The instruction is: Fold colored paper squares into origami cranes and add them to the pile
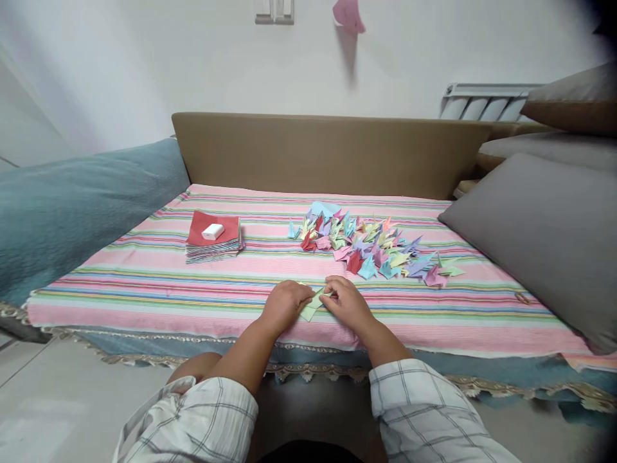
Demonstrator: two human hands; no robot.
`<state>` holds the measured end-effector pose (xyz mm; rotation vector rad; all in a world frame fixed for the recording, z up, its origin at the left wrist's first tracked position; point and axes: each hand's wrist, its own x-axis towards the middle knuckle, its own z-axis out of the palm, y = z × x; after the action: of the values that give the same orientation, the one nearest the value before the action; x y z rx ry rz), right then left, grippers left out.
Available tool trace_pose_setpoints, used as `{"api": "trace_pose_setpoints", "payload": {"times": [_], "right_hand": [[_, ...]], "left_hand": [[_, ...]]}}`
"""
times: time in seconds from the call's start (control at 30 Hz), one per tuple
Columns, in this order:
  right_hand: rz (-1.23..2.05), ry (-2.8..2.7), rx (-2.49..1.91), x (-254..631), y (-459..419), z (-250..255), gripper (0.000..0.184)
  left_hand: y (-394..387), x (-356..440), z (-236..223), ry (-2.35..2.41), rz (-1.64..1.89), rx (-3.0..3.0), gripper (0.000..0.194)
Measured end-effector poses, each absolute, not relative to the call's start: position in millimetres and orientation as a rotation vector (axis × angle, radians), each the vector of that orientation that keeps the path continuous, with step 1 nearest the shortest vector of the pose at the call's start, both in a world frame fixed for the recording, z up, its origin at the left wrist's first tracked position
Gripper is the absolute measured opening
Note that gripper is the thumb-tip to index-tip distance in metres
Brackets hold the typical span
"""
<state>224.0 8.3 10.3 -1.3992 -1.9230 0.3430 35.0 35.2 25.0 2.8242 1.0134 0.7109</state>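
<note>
This looks like a home, a living room or similar; a sofa seat (144, 270) spread with a striped pink cloth runs across the scene, its tan back (328, 154) at the far side; a blue-covered armrest (91, 199) stands at left, grey cushions (540, 231) are piled at right; lace trim (308, 372) edges the near side, above a pale tiled floor (53, 399); a white wall (216, 71) behind carries a switch plate (274, 11), and a white radiator (486, 103) stands far right.

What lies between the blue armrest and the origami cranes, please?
In the head view, a paper stack topped by a white box lies on striped cloth.
</note>
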Motion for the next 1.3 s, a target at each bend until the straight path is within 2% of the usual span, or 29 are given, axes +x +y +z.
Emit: {"api": "trace_pose_setpoints", "payload": {"times": [0.1,0.17,0.33,0.57,0.67,0.83,0.97,1.1,1.3], "right_hand": [[0.313,-1.92,-1.337,223.1,7.1,10.2,0.028],[0.332,-1.936,-1.324,223.0,6.2,11.1,0.032],[0.404,-1.863,-1.445,222.2,6.7,12.9,0.024],[0.364,-1.783,-1.528,215.9,12.0,8.5,0.023],[0.389,-1.749,-1.503,213.7,11.0,8.8,0.023],[0.54,-1.498,-1.381,215.1,7.2,9.3,0.034],[0.629,-1.425,-1.454,216.7,7.7,5.9,0.025],[0.472,-1.672,-1.451,212.8,8.8,2.3,0.013],[0.306,-1.828,-1.448,207.7,9.8,-3.3,0.016]], "left_hand": [[36.1,34.6,23.1,0.977,0.733,2.826,0.02],[35.8,34.1,22.2,0.96,0.725,2.819,0.021],[33.0,33.0,21.1,1.018,0.722,2.731,0.028],[29.0,34.3,22.8,1.29,0.718,2.472,0.044],[28.9,36.2,24.8,1.373,0.757,2.352,0.038],[31.9,38.0,25.6,1.49,0.726,2.329,0.029],[34.1,38.3,23.8,1.549,0.694,2.338,0.031],[35.0,38.9,21.4,1.571,0.684,2.352,0.032],[34.6,36.0,22.7,1.602,0.649,2.417,0.03]]}}
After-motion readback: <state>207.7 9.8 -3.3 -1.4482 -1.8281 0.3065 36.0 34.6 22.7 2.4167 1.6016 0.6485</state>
